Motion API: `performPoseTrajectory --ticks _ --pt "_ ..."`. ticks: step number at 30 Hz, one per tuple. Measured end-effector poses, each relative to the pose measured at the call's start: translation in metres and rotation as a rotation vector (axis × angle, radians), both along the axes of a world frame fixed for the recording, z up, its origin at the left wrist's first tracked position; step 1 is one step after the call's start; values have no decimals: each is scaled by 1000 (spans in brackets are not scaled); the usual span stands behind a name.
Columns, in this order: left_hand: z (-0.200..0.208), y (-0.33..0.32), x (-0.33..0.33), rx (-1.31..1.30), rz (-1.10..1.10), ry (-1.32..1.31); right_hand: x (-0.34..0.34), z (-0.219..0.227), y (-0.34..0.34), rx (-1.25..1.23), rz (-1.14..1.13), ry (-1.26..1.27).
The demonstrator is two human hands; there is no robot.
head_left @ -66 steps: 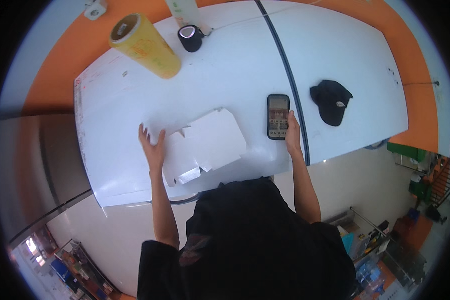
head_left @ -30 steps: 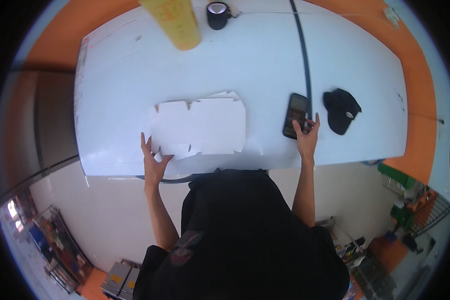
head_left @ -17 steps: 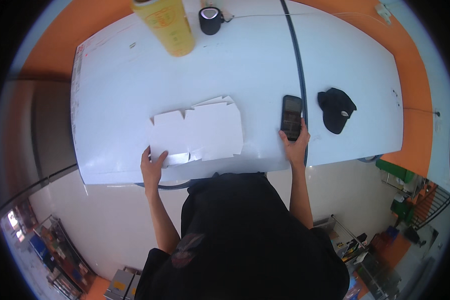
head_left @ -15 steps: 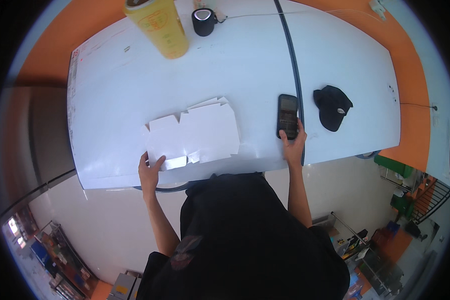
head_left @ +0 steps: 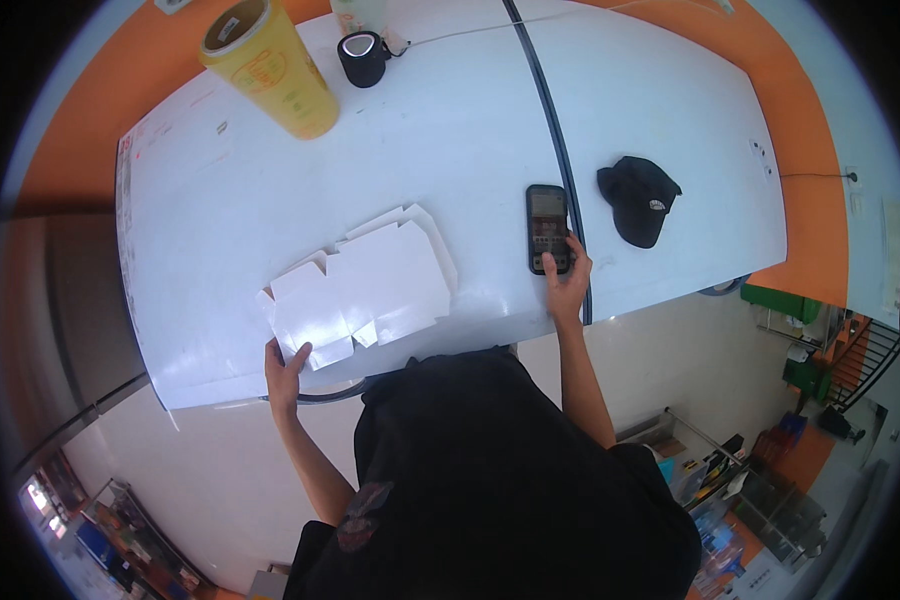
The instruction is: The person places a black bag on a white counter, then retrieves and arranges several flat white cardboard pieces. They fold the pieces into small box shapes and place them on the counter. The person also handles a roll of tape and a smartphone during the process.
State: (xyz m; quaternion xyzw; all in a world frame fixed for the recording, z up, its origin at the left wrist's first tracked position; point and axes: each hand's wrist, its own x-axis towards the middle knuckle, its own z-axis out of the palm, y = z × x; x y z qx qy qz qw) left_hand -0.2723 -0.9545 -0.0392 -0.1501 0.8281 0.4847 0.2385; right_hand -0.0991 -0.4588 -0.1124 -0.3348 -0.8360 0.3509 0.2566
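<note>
A flat, unfolded white cardboard box (head_left: 385, 285) lies on the white table, its flaps and notches sticking out along the edges. A second layer of card shows behind its far edge. At its near left corner my left hand (head_left: 284, 375) grips it, thumb on top, other fingers mostly hidden. My right hand (head_left: 568, 285) is closed around the lower end of a black smartphone (head_left: 547, 215), the thumb over the lit screen. The phone lies beside the dark strip that crosses the table.
A black cap (head_left: 638, 200) sits right of the dark strip (head_left: 548, 100). Toward the far left stand a large yellow roll (head_left: 280, 80) and a small black round speaker (head_left: 362, 62) with a cable. The white table's (head_left: 210, 260) near edge runs close to my body.
The whole view has shifted and turned slightly. The cardboard has tilted, its left end coming nearer to me, and its bright near flap now looks flatter. Both hands keep their holds.
</note>
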Motion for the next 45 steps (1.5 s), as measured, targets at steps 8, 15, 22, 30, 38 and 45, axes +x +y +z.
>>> performPoseTrajectory --ticks 8,15,22,30,38,45 --pt "-1 -28 16 364 265 -129 -3 0 -2 64 -27 -8" --pt "0 -44 18 452 467 -61 -4 0 -1 55 -27 -13" --pt "12 -33 15 714 592 -2 -4 -1 -1 71 -33 -14" --pt "-7 6 27 957 695 58 -3 -4 0 98 -40 -31" --pt "18 60 50 454 495 283 -2 -16 -4 -83 -122 2" --pt "90 131 65 357 300 491 -2 -11 -5 -125 -78 56"
